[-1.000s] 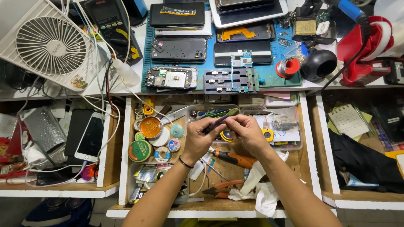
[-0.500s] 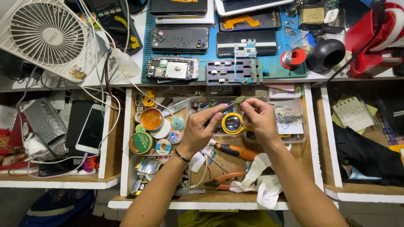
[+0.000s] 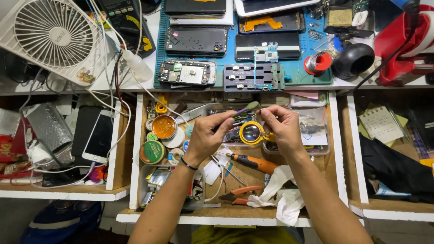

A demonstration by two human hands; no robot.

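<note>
Both hands over open wooden drawer (image 3: 337,149). Left hand (image 3: 209,132) fingers pinched shut on handle end of small purple-handled brush (image 3: 246,109); right hand (image 3: 281,124) fingertips closed on its bristle tip at 3 o'clock of it. Yellow-rimmed magnifier (image 3: 251,132) at 6 o'clock of brush, between hands, touching right palm. Orange screwdriver (image 3: 251,162) lower, at 6 o'clock. Orange flux tin (image 3: 163,127) at 9 o'clock of left hand.
</note>
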